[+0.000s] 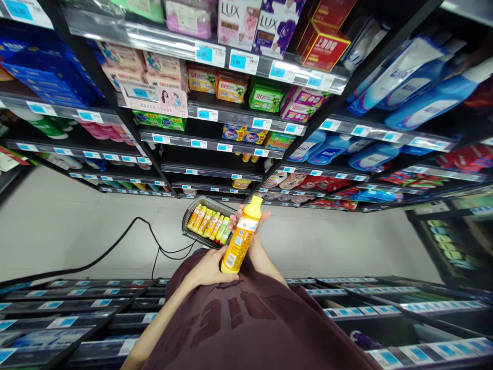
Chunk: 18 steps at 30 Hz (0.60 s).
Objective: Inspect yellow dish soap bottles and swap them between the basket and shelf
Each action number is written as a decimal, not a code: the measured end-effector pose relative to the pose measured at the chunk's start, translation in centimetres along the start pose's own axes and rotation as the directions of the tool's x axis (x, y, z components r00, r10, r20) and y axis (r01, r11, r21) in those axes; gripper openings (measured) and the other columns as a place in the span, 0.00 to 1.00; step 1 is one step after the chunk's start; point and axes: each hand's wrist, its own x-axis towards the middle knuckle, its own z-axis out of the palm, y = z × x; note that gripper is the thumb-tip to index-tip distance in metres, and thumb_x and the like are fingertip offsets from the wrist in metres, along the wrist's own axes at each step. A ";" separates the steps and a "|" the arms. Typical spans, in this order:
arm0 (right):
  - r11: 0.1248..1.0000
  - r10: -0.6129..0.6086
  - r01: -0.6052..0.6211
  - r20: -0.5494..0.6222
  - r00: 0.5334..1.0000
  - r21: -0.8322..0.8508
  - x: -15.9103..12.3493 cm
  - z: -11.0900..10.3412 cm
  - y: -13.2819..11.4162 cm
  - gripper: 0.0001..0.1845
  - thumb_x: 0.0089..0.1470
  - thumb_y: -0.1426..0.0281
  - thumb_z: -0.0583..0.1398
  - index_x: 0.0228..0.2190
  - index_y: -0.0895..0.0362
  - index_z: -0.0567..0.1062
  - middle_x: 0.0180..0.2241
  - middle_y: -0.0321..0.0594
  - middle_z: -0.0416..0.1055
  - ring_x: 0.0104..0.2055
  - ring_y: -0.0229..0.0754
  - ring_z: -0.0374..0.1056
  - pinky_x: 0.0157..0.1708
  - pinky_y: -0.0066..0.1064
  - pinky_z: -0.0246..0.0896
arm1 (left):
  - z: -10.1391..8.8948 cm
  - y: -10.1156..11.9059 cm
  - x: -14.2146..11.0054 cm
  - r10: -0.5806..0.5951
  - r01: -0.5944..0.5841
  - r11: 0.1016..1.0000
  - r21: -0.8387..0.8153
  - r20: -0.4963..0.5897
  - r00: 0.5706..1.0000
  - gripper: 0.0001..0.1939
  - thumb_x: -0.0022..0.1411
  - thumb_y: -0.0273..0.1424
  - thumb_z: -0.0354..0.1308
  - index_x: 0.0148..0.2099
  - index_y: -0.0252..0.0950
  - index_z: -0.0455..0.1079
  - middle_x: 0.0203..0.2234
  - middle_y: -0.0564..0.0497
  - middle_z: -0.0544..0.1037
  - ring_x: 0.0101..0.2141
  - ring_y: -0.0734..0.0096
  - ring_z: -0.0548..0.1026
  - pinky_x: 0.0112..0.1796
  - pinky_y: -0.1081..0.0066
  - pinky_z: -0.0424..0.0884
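Observation:
I hold a yellow-orange detergent bottle [239, 241] in front of my body, tilted, its yellow cap pointing away from me. The label with small print and a barcode faces up. My left hand [211, 266] is closed around the base, its thumb along the bottom end. Behind the upper part, my right hand [262, 220] wraps the bottle, with fingertips showing on the left side and the thumb on the right. A grey basket [186, 226] on the floor, just beyond my left hand, contains several similar yellow, orange and green bottles [208, 224].
Shelves [215, 117] with boxed soap and price tags stand ahead; blue bottles [431, 103] fill the right side. More shelving [57, 306] runs close behind me. A black cable [111, 252] crosses the grey floor [331, 241] at left.

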 end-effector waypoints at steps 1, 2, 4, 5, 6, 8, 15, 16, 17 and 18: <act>1.000 -0.004 0.004 -0.018 1.000 -0.005 0.0 0.0 0.1 0.44 0.42 0.26 0.43 0.35 0.48 0.73 0.26 0.42 0.74 0.33 0.51 0.73 0.28 0.39 0.67 | 0.0 -0.1 0.0 -0.002 0.002 1.000 0.008 0.001 1.000 0.37 0.50 0.47 0.68 0.59 0.40 0.67 0.48 0.46 0.80 0.43 0.53 0.77 0.46 0.60 0.71; 1.000 -0.004 0.004 -0.025 1.000 -0.002 0.1 0.0 0.1 0.44 0.41 0.26 0.42 0.35 0.47 0.72 0.25 0.41 0.74 0.31 0.50 0.73 0.27 0.38 0.66 | 0.1 -0.1 0.0 -0.003 0.003 1.000 0.017 0.001 1.000 0.37 0.50 0.47 0.68 0.59 0.40 0.67 0.48 0.46 0.79 0.44 0.52 0.77 0.46 0.60 0.71; 1.000 0.006 -0.006 0.002 1.000 0.021 0.2 0.0 0.2 0.46 0.39 0.25 0.40 0.34 0.48 0.71 0.25 0.40 0.75 0.29 0.49 0.73 0.26 0.37 0.65 | 0.1 -0.3 0.0 -0.002 0.002 1.000 0.030 0.001 1.000 0.36 0.51 0.47 0.68 0.59 0.40 0.67 0.49 0.46 0.79 0.44 0.52 0.77 0.47 0.60 0.70; 0.999 0.015 -0.016 0.035 0.999 0.032 0.2 0.0 0.2 0.47 0.39 0.25 0.39 0.35 0.48 0.71 0.26 0.41 0.76 0.29 0.48 0.73 0.27 0.37 0.65 | 0.1 -0.3 0.0 0.002 -0.002 1.000 0.030 0.003 1.000 0.35 0.51 0.47 0.67 0.58 0.40 0.67 0.49 0.46 0.79 0.44 0.52 0.77 0.47 0.60 0.70; 0.999 0.025 -0.028 0.074 0.997 0.037 0.3 0.0 0.1 0.48 0.39 0.25 0.39 0.36 0.49 0.71 0.27 0.41 0.77 0.30 0.48 0.73 0.28 0.37 0.65 | 0.1 -0.3 0.0 0.007 -0.007 1.000 0.028 0.004 1.000 0.34 0.52 0.47 0.67 0.58 0.40 0.66 0.48 0.46 0.79 0.44 0.53 0.77 0.46 0.60 0.71; 0.998 0.043 -0.048 0.151 0.988 0.032 0.4 0.1 -0.1 0.48 0.42 0.26 0.41 0.39 0.51 0.72 0.29 0.43 0.78 0.32 0.47 0.75 0.31 0.37 0.67 | 0.0 -0.3 0.0 0.021 -0.022 1.000 0.014 0.015 1.000 0.32 0.55 0.46 0.65 0.58 0.39 0.66 0.46 0.46 0.80 0.43 0.54 0.78 0.46 0.61 0.71; 0.996 -0.001 0.019 0.193 0.981 -0.092 0.4 1.5 -1.0 0.33 0.51 0.42 0.60 0.45 0.56 0.73 0.38 0.44 0.80 0.33 0.46 0.77 0.32 0.36 0.72 | 0.5 -0.8 0.4 -0.046 0.025 0.972 -0.234 -0.087 0.995 0.37 0.59 0.43 0.63 0.65 0.35 0.55 0.49 0.41 0.77 0.42 0.58 0.78 0.43 0.62 0.73; 0.992 -0.048 0.066 0.163 0.985 -0.108 0.4 1.7 -0.9 0.29 0.52 0.46 0.62 0.44 0.55 0.73 0.38 0.43 0.80 0.32 0.44 0.77 0.32 0.35 0.73 | 0.6 -1.0 0.6 -0.107 0.070 0.950 -0.303 -0.107 0.988 0.37 0.60 0.43 0.62 0.65 0.35 0.54 0.47 0.42 0.78 0.37 0.60 0.79 0.39 0.63 0.74; 0.985 -0.106 0.121 0.122 0.987 -0.123 0.5 2.0 -0.9 0.25 0.52 0.51 0.64 0.43 0.55 0.73 0.37 0.41 0.80 0.32 0.43 0.77 0.32 0.34 0.73 | 0.8 -1.2 0.8 -0.175 0.119 0.923 -0.367 -0.124 0.977 0.38 0.60 0.44 0.62 0.66 0.35 0.52 0.44 0.42 0.79 0.31 0.64 0.79 0.33 0.66 0.74; 0.974 -0.171 0.180 0.073 0.982 -0.137 0.6 2.2 -0.8 0.21 0.53 0.55 0.65 0.43 0.55 0.74 0.35 0.39 0.80 0.31 0.42 0.77 0.33 0.32 0.73 | 0.9 -1.5 1.0 -0.242 0.164 0.895 -0.414 -0.143 0.960 0.39 0.60 0.44 0.62 0.66 0.35 0.51 0.42 0.43 0.79 0.25 0.68 0.77 0.28 0.68 0.73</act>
